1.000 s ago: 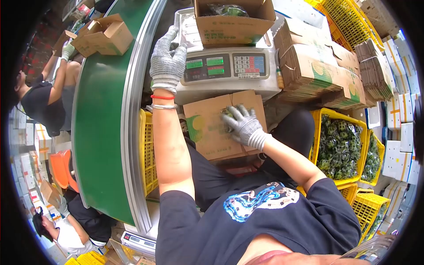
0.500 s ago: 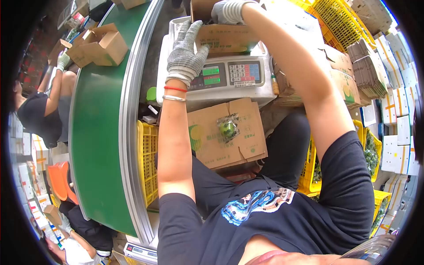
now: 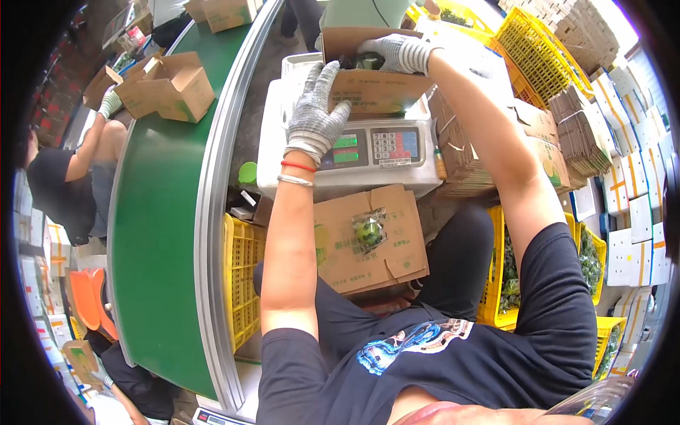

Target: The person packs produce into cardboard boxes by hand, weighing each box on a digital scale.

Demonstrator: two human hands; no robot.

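Observation:
My left hand [image 3: 316,110], in a grey striped glove, rests its outstretched fingers against the left front corner of an open cardboard box [image 3: 379,95]. That box stands on a white digital scale [image 3: 287,166] with green lit displays. Inside the box, the fingers of my right hand [image 3: 404,53], also gloved, are curled at a dark green fruit [image 3: 370,61]. Much of the box's inside is hidden by its front wall. Nearer my lap, a bagged green fruit [image 3: 368,232] lies on a closed-up cardboard box [image 3: 340,265].
A green conveyor belt [image 3: 159,234] runs along the left, carrying a cardboard box [image 3: 170,85]. Beyond it a co-worker [image 3: 67,177] sits. Yellow crates [image 3: 244,283] flank me, some with bagged produce. Flattened cartons [image 3: 577,131] and white boxes [image 3: 641,212] are stacked right.
The view has tilted, so the scale and boxes appear lower. My right hand, earlier over the box's far side, now shows with a green fruit at its fingers. My left hand stays at the box's corner.

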